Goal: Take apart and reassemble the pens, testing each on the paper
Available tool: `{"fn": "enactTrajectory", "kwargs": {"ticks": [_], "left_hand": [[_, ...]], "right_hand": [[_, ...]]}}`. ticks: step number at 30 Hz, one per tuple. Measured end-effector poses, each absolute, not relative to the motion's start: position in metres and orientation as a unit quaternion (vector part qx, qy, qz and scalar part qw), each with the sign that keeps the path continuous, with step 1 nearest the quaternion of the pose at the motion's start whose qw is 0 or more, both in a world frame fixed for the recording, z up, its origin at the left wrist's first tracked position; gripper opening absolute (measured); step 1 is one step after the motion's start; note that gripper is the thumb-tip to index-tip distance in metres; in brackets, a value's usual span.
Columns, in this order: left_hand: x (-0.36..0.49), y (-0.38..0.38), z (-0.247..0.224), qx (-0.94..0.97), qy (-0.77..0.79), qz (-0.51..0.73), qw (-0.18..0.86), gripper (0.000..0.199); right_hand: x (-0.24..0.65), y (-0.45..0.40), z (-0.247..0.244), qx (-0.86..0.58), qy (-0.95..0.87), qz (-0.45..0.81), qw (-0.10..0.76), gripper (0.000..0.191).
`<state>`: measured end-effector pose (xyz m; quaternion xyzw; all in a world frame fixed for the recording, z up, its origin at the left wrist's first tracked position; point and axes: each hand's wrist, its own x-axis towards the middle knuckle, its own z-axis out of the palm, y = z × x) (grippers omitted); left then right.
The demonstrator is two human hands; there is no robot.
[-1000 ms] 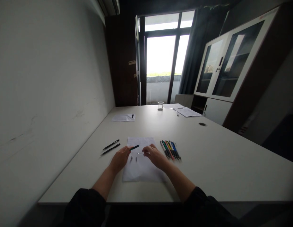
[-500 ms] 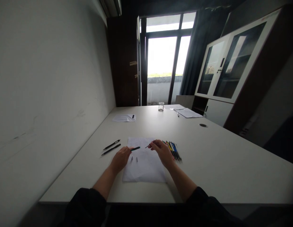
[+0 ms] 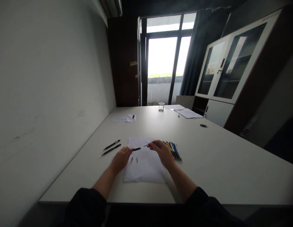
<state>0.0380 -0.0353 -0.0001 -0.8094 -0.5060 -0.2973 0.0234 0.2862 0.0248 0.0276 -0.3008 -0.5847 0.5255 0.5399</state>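
One barrel [image 3: 136,149]: left hand [image 3: 122,156] | one rod [image 3: 146,145]: right hand [image 3: 161,151] | two small parts [image 3: 137,160]: sheet [image 3: 145,172]

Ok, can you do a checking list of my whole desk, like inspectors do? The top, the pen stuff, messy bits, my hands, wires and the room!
Surface: white desktop, dry-looking; round cable grommet at far right.
Things: dark pen barrel, thin rod; two small pen parts on the paper sheet; two black pens left, row of colourful pens right.
Clutter: glass cup, stacked papers, lone pen and another sheet, further back.
Grippers: left hand holds the barrel; right hand pinches the rod, apart from it.
Cables: nothing seen.
Surroundings: wall left, window ahead, curtain and glass-door cabinet right.
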Motion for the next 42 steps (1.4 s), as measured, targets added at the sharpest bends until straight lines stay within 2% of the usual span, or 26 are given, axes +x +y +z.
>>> {"fn": "enactTrajectory", "kwargs": {"ticks": [12, 16, 23, 32, 37, 42], "left_hand": [[0.041, -0.037, 0.004, -0.815, -0.5, -0.293, 0.021, 0.03], [0.042, -0.037, 0.005, -0.814, -0.5, -0.296, 0.025, 0.03], [0.04, -0.037, 0.004, -0.808, -0.504, -0.302, 0.034, 0.03], [0.043, -0.039, 0.007, -0.818, -0.497, -0.287, 0.041, 0.029], [0.042, -0.037, 0.005, -0.815, -0.5, -0.289, 0.038, 0.031], [0.042, -0.037, 0.004, -0.815, -0.503, -0.286, 0.036, 0.031]], "right_hand": [[0.28, 0.028, 0.013, -0.312, -0.639, 0.538, 0.452, 0.036], [0.282, 0.029, 0.013, -0.31, -0.639, 0.521, 0.474, 0.042], [0.285, 0.027, 0.019, -0.35, -0.639, 0.458, 0.51, 0.03], [0.279, 0.025, 0.015, -0.329, -0.676, 0.484, 0.448, 0.029], [0.28, 0.027, 0.011, -0.317, -0.672, 0.48, 0.465, 0.036], [0.28, 0.027, 0.011, -0.327, -0.669, 0.478, 0.466, 0.032]]}}
